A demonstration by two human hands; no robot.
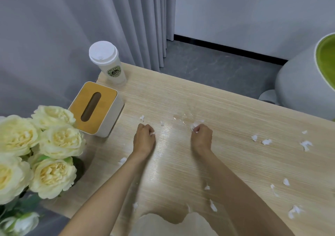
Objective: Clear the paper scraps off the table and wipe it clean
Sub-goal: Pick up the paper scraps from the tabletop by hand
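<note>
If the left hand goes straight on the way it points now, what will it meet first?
Probably the small scrap lying just beyond the left hand. Past it only bare table shows, up to the far edge. The box lies left of that line.

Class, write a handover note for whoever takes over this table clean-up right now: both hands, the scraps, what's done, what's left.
Left hand: curled round a white scrap.
Right hand: pinching a scrap beside a wet patch.
Loose scraps on the table: a cluster at right, more along the near edge, two beyond the left hand.
Done: a few scraps picked up.
Left: gather the rest, then wipe; tissue box stands at left.
</note>
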